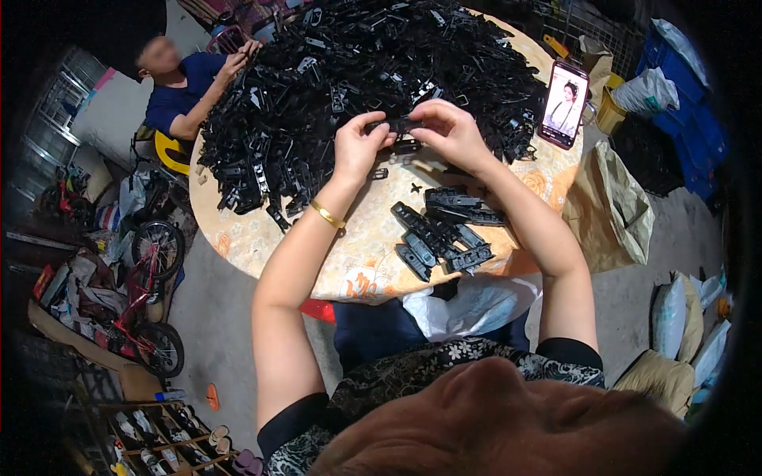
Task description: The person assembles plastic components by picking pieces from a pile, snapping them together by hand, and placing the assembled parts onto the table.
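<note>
Above the floral-clothed counter (246,238), head view: one slim black plastic part (402,125), held between both hands by the near edge of the heap. Left hand (363,147): thumb and forefinger pinched narrow on the part's left end. Right hand (452,136): thumb and curled fingers closed on its right end. Fine detail of the part: too small and dark for me to read. Heap (333,79) of black plastic pieces: beyond the hands, piled high. Cluster of black parts (463,205): nearer the wearer, between the forearms, apart from the heap.

Handling, as I judge it: I would set the two pinches squarely opposite, thumbs pressing evenly, so the part neither twists nor slips. Light force suits; thin plastic could crack. Best worked clear of the heap, where edges could snag.
</note>
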A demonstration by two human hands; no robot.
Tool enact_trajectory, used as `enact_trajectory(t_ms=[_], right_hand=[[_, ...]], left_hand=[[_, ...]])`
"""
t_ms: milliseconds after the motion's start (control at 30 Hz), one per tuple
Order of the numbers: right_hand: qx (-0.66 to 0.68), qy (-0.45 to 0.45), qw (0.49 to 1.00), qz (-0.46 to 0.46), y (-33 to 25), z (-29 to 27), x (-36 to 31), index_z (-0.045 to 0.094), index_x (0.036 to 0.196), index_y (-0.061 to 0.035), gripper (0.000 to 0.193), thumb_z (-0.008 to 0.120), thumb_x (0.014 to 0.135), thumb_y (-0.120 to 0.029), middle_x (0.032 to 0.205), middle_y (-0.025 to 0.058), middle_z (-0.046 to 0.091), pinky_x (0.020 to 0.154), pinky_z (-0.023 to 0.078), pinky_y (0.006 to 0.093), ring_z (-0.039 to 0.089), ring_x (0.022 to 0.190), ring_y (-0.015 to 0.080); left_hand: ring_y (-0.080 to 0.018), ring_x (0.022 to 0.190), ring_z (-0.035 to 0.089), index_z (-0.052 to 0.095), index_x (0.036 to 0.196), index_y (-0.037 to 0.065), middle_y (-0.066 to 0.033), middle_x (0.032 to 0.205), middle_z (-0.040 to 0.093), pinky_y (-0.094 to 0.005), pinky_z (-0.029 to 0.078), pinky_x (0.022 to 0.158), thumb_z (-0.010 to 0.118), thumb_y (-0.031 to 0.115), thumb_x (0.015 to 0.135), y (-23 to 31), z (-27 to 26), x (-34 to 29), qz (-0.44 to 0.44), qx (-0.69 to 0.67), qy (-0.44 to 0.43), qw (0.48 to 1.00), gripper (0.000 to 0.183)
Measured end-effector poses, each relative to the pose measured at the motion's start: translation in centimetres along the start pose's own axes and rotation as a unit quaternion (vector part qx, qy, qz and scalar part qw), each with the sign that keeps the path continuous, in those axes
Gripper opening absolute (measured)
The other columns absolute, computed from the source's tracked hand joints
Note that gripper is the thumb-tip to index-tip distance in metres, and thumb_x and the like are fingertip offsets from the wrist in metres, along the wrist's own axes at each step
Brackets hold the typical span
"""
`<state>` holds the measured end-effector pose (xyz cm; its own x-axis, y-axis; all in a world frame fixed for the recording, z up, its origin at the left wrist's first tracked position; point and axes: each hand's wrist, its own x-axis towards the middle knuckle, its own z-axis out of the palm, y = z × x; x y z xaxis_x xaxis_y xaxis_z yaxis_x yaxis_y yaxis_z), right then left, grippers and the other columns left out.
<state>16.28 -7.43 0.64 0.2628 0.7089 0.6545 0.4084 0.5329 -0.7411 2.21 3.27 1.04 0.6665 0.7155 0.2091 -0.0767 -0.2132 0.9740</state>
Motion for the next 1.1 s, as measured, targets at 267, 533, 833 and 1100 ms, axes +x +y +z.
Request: enact_trajectory(t_ms=[267, 533, 833, 1100], right_hand=[[-0.267, -0.026, 0.948, -0.173, -1.3, 0.0, -0.3, 0.062, 0.086, -0.0035, 0.02, 0.066, 0.067, -0.006, 0.086, 0.0103, 0.06, 0.068, 0.047, 0.0305, 0.056, 0.079, 0.0246], [-0.364, -0.077, 0.92, -0.125, -2.3, 0.4, -0.6, 0.059, 0.098, -0.0065, 0.033, 0.059, 0.065, -0.008, 0.078, 0.0098, 0.05, 0.064, 0.045, 0.0343, 0.052, 0.07, 0.0273], [0.103, -0.035, 0.965, 0.24, -1.5, -0.4, -0.2, 0.057, 0.1, 0.0041, 0.023, 0.059, 0.08, -0.009, 0.087, 0.0085, 0.063, 0.065, 0.049, 0.0226, 0.06, 0.075, 0.0112], [-0.05, -0.002, 0.962, 0.269, -1.4, -0.6, 0.0, 0.062, 0.089, -0.0003, 0.019, 0.063, 0.079, -0.016, 0.07, 0.001, 0.06, 0.05, 0.04, 0.0169, 0.052, 0.058, 0.0049]], left_hand=[[-0.0156, 0.08, 0.059, 0.049, 0.108, -0.007, -0.0125, 0.096, 0.057, -0.0246, 0.053, 0.072, 0.04, 0.009, 0.09, 0.8, 0.4, -1.6, -0.09, -0.196, -0.047, 0.975, 0.025], [-0.0124, 0.081, 0.057, 0.05, 0.109, -0.007, -0.0107, 0.097, 0.057, -0.0221, 0.051, 0.072, 0.043, 0.006, 0.089, 0.3, 0.6, -2.2, -0.004, -0.061, -0.021, 0.998, 0.025], [-0.015, 0.087, 0.057, 0.045, 0.116, -0.007, -0.0139, 0.105, 0.055, -0.0231, 0.048, 0.078, 0.042, 0.004, 0.088, 0.1, 1.1, -2.6, -0.024, -0.136, -0.003, 0.99, 0.03], [-0.0157, 0.09, 0.056, 0.046, 0.116, -0.006, -0.0141, 0.11, 0.053, -0.0242, 0.048, 0.08, 0.041, 0.002, 0.088, 0.1, 1.4, -2.9, 0.027, -0.083, 0.009, 0.996, 0.03]])
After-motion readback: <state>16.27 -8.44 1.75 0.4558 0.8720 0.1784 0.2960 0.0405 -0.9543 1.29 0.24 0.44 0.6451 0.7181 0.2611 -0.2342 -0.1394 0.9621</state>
